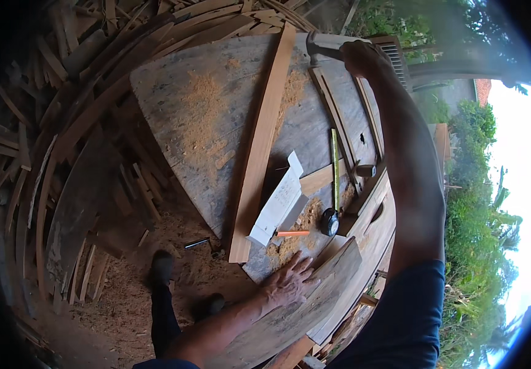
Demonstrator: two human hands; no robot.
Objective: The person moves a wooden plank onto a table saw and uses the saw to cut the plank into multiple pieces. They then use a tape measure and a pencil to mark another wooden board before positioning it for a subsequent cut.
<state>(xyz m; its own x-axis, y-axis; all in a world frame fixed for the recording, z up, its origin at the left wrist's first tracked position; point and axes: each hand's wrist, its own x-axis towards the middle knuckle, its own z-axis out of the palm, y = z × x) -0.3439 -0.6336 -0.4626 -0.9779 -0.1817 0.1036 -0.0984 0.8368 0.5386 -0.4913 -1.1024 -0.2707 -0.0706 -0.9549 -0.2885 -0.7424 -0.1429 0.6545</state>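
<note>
My left hand [289, 284] lies with its fingers spread, by the near end of the workbench [173, 111], touching the edge of a weathered board [320, 277]. At the far end of the bench, my right hand [367, 59] is closed round the handle of what looks like a hammer [317, 48]; its head points left. Beyond my left hand are an orange pencil [293, 233], a folded white carton [281, 200] and a black tape measure [329, 222] with its yellow blade [335, 166] drawn out. A long planed wooden plank [262, 144] lies across the bench.
A mallet-like dark block [365, 170] sits among grooved wooden strips [336, 117] at the right. Sawdust [201, 117] covers parts of the bench. Scrap wood [62, 141] is heaped at the left. A metal tool [198, 243] sticks out near the plank's end, above the sawdust-covered floor.
</note>
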